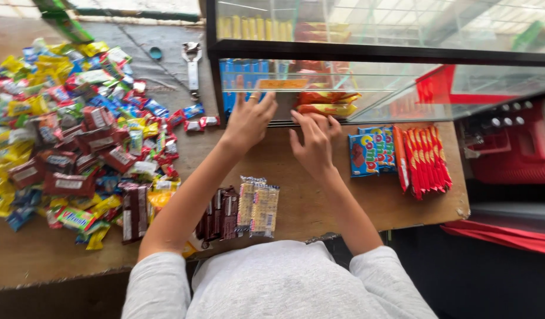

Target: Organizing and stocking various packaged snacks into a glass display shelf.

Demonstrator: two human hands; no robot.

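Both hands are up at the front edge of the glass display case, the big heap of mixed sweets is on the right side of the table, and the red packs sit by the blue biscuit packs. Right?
Not quite. The head view shows the heap of mixed sweets on the left side of the table, not the right. The rest holds: left hand and right hand are at the front edge of the glass display case, and the red packs sit by the blue biscuit packs.

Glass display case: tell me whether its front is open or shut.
Cannot tell. Both hands, left and right, rest at the glass display case's lower edge; reflections hide any gap.

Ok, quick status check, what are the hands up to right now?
Left hand and right hand both open, at the glass case sliding door edge. Holding nothing. Sweet pile off left, biscuit packs behind wrists.
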